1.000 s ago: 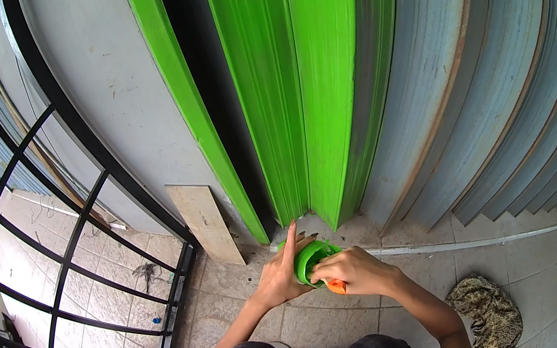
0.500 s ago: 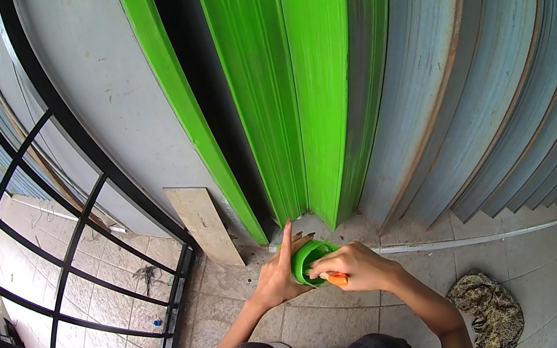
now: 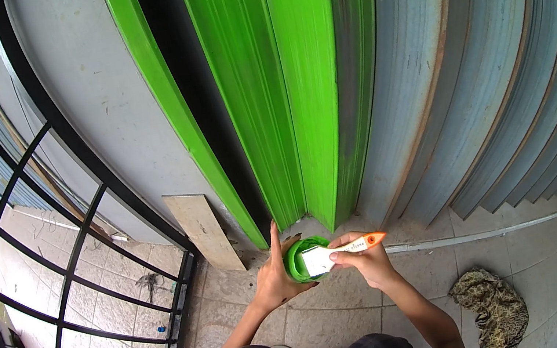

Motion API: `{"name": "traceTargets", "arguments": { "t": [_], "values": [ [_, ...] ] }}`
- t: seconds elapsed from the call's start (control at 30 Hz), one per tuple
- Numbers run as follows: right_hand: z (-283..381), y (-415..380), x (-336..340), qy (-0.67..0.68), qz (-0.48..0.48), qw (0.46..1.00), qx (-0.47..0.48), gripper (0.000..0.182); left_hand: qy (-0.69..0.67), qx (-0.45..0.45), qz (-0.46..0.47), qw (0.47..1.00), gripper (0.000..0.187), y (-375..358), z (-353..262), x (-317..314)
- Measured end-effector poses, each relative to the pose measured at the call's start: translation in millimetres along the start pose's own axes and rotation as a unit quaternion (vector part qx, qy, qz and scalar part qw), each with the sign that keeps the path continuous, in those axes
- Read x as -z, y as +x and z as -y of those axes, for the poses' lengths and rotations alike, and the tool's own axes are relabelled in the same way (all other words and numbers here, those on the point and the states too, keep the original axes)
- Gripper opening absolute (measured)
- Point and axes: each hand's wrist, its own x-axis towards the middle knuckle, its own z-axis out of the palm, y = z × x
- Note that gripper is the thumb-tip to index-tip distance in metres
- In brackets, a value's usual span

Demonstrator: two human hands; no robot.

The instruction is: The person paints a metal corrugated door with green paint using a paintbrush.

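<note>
The left hand [image 3: 276, 279] is curled around a green paint cup [image 3: 301, 260] at the lower centre of the frame, index finger pointing up and the other fingers wrapped about the cup's side. The right hand [image 3: 366, 260], closed, grips a paintbrush [image 3: 345, 248] between thumb and fingers. The brush lies nearly level, its orange-tipped handle end toward the right and its metal band over the cup's opening; the bristles are hard to make out against the green. Just beyond the hands, at the top centre, stand green-painted folding door panels [image 3: 313, 93], with unpainted grey panels [image 3: 499, 75] to their right. A narrow board [image 3: 204, 232] leans left of the green panels, and a black metal grille [image 3: 64, 268] fills the left side. A patterned cloth [image 3: 495, 311] lies on the tiled floor [image 3: 418, 291] at the lower right.
</note>
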Motion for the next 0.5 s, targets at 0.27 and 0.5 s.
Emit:
{"name": "traceTargets", "arguments": {
  "t": [0.27, 0.5],
  "values": [
    [-2.9, 0.6, 9.2, 0.160, -0.051, 0.985, -0.037, 0.015, 0.009, 0.025, 0.001, 1.000, 0.138, -0.7, -0.1, -0.5],
    [-12.8, -7.1, 18.7, 0.244, -0.087, 0.965, -0.049, 0.018, -0.013, 0.018, -0.010, 1.000, 0.139, -0.9, 1.8, -4.5]
  ]
}}
